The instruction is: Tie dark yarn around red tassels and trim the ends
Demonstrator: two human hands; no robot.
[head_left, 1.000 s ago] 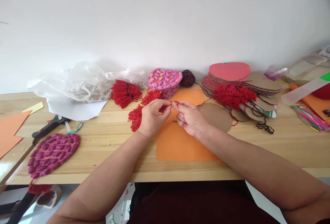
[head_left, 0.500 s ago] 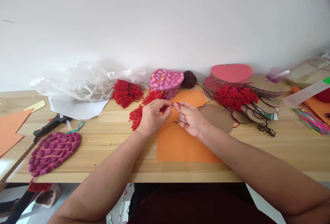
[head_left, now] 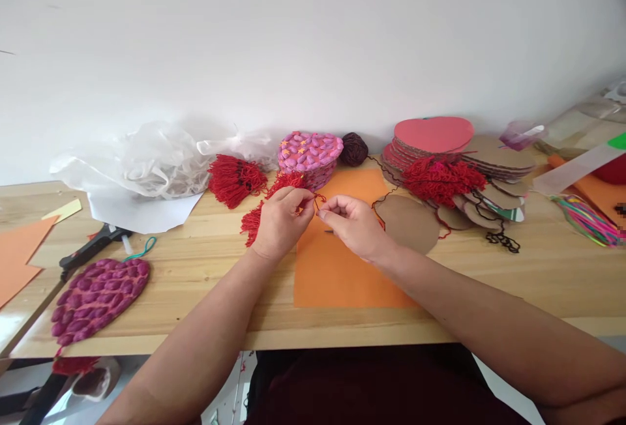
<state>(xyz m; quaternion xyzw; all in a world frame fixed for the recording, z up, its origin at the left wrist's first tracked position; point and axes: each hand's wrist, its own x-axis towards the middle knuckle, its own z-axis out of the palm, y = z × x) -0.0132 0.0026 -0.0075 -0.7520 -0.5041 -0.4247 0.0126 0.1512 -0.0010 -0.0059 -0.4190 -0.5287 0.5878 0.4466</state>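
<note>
My left hand (head_left: pixel 283 219) and my right hand (head_left: pixel 355 224) are close together above an orange sheet (head_left: pixel 342 275). Both pinch a thin red yarn (head_left: pixel 319 200), which runs in a small loop between the fingertips. A dark pointed tip (head_left: pixel 329 231) shows beside my right hand; the rest of it is hidden. Behind my left hand lie red yarn tassels (head_left: pixel 252 221). Dark yarn (head_left: pixel 384 198) trails from a dark yarn ball (head_left: pixel 354 149) past a round brown cardboard piece (head_left: pixel 413 224) toward my right hand.
At the left are a purple-studded heart (head_left: pixel 100 298), a black glue gun (head_left: pixel 92 247) and plastic bags (head_left: pixel 147 161). Pink-and-purple hearts (head_left: pixel 310 151) stand at the back. Stacked red cardboard shapes (head_left: pixel 433 135), a red yarn pile (head_left: pixel 443 180) and colourful cords (head_left: pixel 587 219) are on the right.
My fingertips have moved slightly apart, and the red yarn now shows as a loop between them. My right hand's fingers have changed position. The whole view has shifted a little.
</note>
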